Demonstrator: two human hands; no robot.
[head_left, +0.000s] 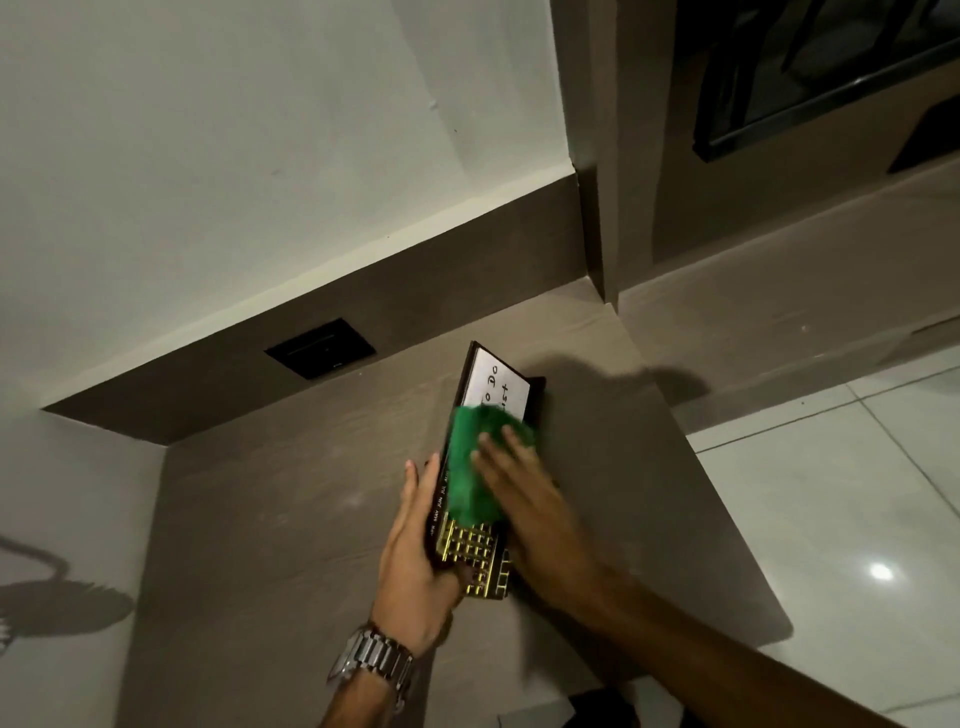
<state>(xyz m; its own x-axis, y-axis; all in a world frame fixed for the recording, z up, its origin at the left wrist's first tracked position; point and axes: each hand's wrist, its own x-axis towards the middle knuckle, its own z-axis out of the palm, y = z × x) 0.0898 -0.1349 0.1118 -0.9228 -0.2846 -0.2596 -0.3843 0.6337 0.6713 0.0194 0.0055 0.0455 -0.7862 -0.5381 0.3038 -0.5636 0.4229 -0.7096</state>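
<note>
While left hand (415, 551) grips the board (470, 545) by its near-left edge, board sits mid-counter (291, 519), long side running near-to-far | right hand (519, 488): fingers straight, pressing green cloth (472, 467) onto board's middle | white "To Do" panel (496, 387) at far end | black wall socket (321, 348) far left

A silver metal wristwatch (371, 662) with a linked bracelet is worn on the left wrist, just below the left hand (415, 561). Both forearms are shown bare; the right hand (530, 499) is blurred.
</note>
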